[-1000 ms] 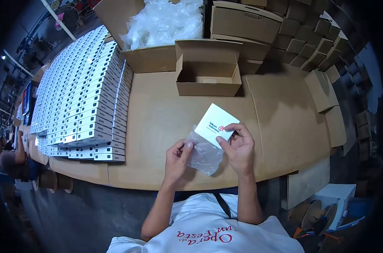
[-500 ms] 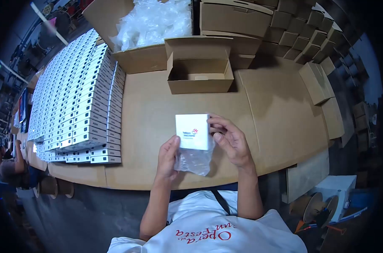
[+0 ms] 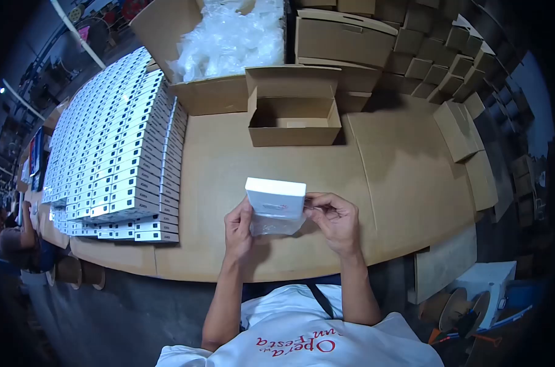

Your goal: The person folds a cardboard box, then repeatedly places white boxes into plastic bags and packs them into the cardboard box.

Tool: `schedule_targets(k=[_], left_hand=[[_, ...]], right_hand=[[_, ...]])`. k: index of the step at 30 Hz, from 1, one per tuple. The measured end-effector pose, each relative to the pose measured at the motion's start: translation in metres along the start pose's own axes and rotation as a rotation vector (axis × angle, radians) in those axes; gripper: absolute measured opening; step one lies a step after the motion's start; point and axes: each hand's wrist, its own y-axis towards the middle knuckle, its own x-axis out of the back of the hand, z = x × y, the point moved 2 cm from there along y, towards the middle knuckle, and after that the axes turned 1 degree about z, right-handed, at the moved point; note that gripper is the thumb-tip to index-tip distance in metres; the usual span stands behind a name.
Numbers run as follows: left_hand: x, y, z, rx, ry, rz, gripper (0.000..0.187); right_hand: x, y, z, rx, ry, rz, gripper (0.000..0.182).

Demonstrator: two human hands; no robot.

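Note:
A small white box (image 3: 276, 197) is held over the near part of the cardboard-covered table, tilted so its far edge face shows. Clear bubble wrap (image 3: 277, 225) covers its lower part and hangs below it. My left hand (image 3: 239, 231) grips the box and wrap at the left side, thumb up. At the right side, my right hand (image 3: 335, 221) pinches the wrap near the box's edge with thumb and fingertips. Beyond them stands an open brown carton (image 3: 294, 136), its lid raised.
Stacked white boxes (image 3: 115, 147) rise at the left. Behind is a large carton (image 3: 210, 96) of bubble wrap bags (image 3: 231, 40). Brown cartons (image 3: 344, 38) are piled at the back right, with folded cardboard (image 3: 459, 131) at the right edge. A person (image 3: 26, 238) is at far left.
The white box has tipped, so its printed face is foreshortened and its edge shows. My right hand has moved slightly down and closed on the wrap. The view has shifted a little.

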Motion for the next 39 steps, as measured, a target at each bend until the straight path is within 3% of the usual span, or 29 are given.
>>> schedule_targets(k=[2, 4, 6, 8, 14, 17, 18, 21, 23, 27, 29, 30, 33, 37, 39], left_hand=[[-0.001, 0.004, -0.008, -0.094, 0.107, 0.039, 0.050], [-0.012, 0.004, -0.027, -0.036, 0.204, -0.025, 0.050], [-0.017, 0.008, -0.020, -0.165, 0.186, -0.021, 0.051], [-0.019, 0.004, -0.020, -0.126, 0.206, -0.045, 0.051], [-0.029, -0.001, -0.015, -0.123, -0.120, -0.167, 0.052], [-0.035, -0.006, -0.021, -0.119, -0.111, -0.160, 0.050], [-0.036, -0.008, -0.022, -0.084, -0.079, -0.160, 0.048], [-0.046, -0.014, -0.032, -0.083, 0.003, -0.134, 0.042], [-0.065, -0.015, -0.046, -0.225, 0.040, -0.076, 0.038], [-0.044, -0.020, -0.030, -0.007, 0.153, 0.003, 0.027], [-0.040, -0.020, -0.022, -0.034, 0.087, -0.002, 0.019], [-0.038, -0.020, -0.023, -0.025, 0.104, -0.012, 0.018], [-0.039, -0.020, -0.027, 0.034, 0.189, -0.094, 0.021], [-0.039, -0.020, -0.034, 0.049, 0.228, -0.157, 0.026], [-0.036, -0.018, -0.035, 0.073, 0.238, -0.181, 0.026]], right_hand=[[0.005, 0.004, 0.003, 0.044, -0.019, 0.024, 0.017], [0.002, 0.010, 0.008, 0.070, -0.079, 0.021, 0.014], [-0.001, 0.013, 0.005, 0.123, -0.065, 0.022, 0.012], [-0.002, 0.014, -0.001, 0.149, -0.027, 0.027, 0.010], [-0.010, 0.015, -0.001, 0.081, 0.323, -0.015, 0.040], [-0.016, 0.009, -0.009, -0.018, -0.042, 0.009, 0.055], [-0.014, 0.009, -0.014, -0.009, -0.161, 0.071, 0.051], [-0.006, 0.005, -0.031, -0.087, -0.031, 0.100, 0.046], [-0.006, 0.004, -0.024, -0.070, -0.015, 0.092, 0.038], [-0.001, 0.003, -0.019, -0.044, -0.027, 0.156, 0.024], [0.004, 0.008, -0.013, 0.018, -0.093, 0.253, 0.017], [0.005, 0.006, -0.009, -0.054, -0.128, 0.219, 0.009], [0.014, 0.003, -0.015, -0.022, -0.252, 0.185, 0.009], [0.020, -0.003, -0.006, -0.014, -0.075, -0.138, 0.004], [0.021, -0.004, -0.002, 0.094, -0.166, -0.003, 0.014]])
